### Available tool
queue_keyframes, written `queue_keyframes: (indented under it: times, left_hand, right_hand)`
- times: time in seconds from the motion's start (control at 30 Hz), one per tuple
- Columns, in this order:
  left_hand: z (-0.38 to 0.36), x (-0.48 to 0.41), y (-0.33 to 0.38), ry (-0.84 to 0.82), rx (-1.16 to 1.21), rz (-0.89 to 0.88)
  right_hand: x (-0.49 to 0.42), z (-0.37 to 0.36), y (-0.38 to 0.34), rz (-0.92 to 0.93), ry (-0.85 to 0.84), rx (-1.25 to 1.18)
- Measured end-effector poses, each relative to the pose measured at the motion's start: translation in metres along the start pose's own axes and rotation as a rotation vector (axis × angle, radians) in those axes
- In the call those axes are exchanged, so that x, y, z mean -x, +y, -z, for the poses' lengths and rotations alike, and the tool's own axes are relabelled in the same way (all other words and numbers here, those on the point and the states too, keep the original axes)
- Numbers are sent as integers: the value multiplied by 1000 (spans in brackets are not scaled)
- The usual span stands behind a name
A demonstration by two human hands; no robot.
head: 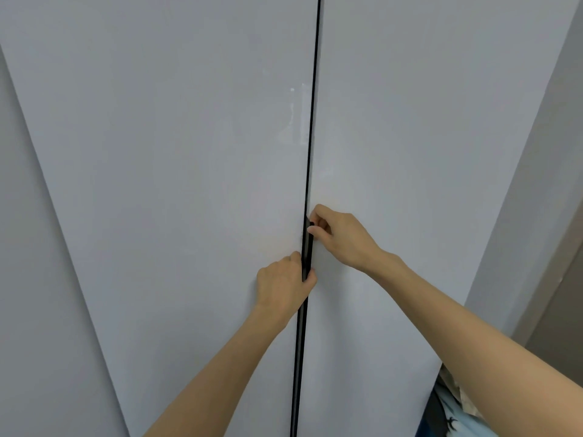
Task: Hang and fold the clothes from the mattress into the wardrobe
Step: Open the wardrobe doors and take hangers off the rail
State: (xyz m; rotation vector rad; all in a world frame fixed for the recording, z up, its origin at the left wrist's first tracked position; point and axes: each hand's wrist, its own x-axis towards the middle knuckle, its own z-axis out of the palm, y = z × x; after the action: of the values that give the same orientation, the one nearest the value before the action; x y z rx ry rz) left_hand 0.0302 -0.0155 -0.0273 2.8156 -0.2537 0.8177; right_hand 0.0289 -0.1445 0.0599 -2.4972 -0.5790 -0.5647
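Observation:
Two tall pale grey wardrobe doors fill the view, the left door (176, 184) and the right door (410, 168), closed with a thin dark gap between them. A black handle strip (307, 247) runs down that gap. My left hand (282, 287) grips the strip's lower part from the left, fingers curled round its edge. Higher up, my right hand (339, 236) pinches the top end of the strip from the right. No clothes on a mattress are in view.
A grey wall (536, 200) runs along the right of the wardrobe. Light blue patterned fabric (454, 417) and a beige piece lie bunched in the bottom right corner, below my right forearm. Another grey panel (38, 279) borders the left door.

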Motion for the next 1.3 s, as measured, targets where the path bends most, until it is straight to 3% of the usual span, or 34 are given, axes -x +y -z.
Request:
queue_keyframes:
  times: [0.3,0.63,0.9,1.3]
  left_hand:
    - [36,62,40,-153,330,29]
    - [76,164,153,-30,350,40]
    - [90,202,271,-75,268,-43]
    - [78,193,404,-344,294,-55]
  right_hand:
    - [82,35,-15,92,-13,-40]
    - [216,116,-4,142,34,-9]
    - [311,197,39,70,122,162]
    - [378,278,113,-183,204,412]
